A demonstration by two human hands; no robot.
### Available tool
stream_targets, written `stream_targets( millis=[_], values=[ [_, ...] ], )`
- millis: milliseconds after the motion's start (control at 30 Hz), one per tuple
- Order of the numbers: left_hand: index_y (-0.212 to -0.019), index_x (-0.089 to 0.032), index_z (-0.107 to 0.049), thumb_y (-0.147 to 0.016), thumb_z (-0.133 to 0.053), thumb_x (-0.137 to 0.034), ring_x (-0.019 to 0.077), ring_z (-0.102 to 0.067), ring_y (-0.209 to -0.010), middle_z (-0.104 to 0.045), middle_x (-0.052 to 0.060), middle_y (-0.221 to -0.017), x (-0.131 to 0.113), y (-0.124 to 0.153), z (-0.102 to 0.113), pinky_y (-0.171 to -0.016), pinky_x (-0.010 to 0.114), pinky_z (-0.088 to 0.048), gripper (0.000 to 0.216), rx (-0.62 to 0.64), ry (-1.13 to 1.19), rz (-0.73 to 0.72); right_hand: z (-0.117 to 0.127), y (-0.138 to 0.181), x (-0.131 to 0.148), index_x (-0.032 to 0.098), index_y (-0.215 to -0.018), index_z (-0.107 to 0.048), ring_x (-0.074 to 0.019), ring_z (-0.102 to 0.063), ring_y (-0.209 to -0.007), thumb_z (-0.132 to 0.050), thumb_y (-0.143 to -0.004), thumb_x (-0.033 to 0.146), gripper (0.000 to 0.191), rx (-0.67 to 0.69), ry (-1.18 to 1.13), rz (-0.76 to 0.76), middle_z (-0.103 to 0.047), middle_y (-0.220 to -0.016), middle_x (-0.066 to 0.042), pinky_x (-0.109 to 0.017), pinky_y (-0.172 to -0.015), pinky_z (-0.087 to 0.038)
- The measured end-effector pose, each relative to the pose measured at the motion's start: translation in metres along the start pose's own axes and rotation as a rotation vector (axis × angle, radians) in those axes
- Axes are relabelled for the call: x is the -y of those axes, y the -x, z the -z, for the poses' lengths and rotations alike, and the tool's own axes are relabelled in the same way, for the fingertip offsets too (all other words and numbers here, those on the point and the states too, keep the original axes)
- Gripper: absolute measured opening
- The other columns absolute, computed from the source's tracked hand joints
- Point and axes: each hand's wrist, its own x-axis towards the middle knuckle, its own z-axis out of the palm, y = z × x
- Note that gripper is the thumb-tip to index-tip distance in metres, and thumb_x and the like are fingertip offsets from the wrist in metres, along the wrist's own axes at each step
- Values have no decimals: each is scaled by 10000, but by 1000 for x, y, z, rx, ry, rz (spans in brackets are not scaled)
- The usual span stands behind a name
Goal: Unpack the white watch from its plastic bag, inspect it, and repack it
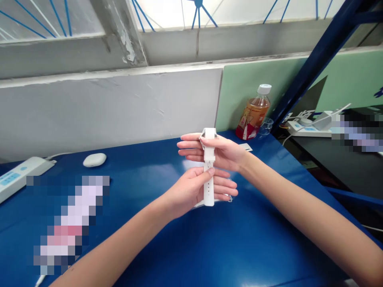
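A white wristwatch point(209, 155) hangs upright between my two hands, above the blue desk. Its strap is long and flat, with a row of small holes in the lower part. My right hand point(220, 149) pinches the upper part under the thumb, fingers stretched out to the left behind it. Lower down, my left hand point(199, 183) presses its thumb onto the holed strap, with its fingers pointing right behind the strap. The watch face cannot be made out from this side. Behind my left hand, a pale flat thing with a small chain is mostly hidden.
On the blue desk point(167, 255) lie a white earbud case point(95, 160) and a pixelated device point(72, 223) at left. A power strip point(24, 175) is at the left edge. A drink bottle point(253, 113) stands back right, near a blue metal post point(314, 59).
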Motion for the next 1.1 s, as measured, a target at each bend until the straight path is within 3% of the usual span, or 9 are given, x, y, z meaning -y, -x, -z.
stream_targets(
  millis=[300, 867, 1100],
  values=[
    [-1091, -46, -705, -982, -599, -318, 327, -719, -1047, -705, 250, -1182, 5, 0, 4, -956, 450, -522, 312, 43, -52, 23, 0, 2, 3, 124, -1200, -653, -211, -702, -1095, -442, -1002, 181, 295, -10, 16, -64, -689, -1274, -130, -367, -1021, -518],
    [-1097, -31, -689, -998, -563, -293, 321, -727, -1025, -703, 263, -1170, 7, -2, 2, -965, 465, -517, 307, 11, -51, 33, 2, 2, 4, 128, -1202, -649, -218, -695, -1109, -408, -1001, 180, 318, 32, 13, -76, -697, -1264, -113, -371, -1029, -504],
    [-1154, -75, -676, -973, -616, -356, 325, -715, -1057, -710, 235, -1168, 12, -3, 5, -992, 489, -489, 339, 56, -38, 11, 1, 1, 4, 135, -1196, -654, -219, -697, -1110, -430, -989, 191, 310, 9, 38, -94, -679, -1297, -125, -384, -1036, -498]
  ],
)
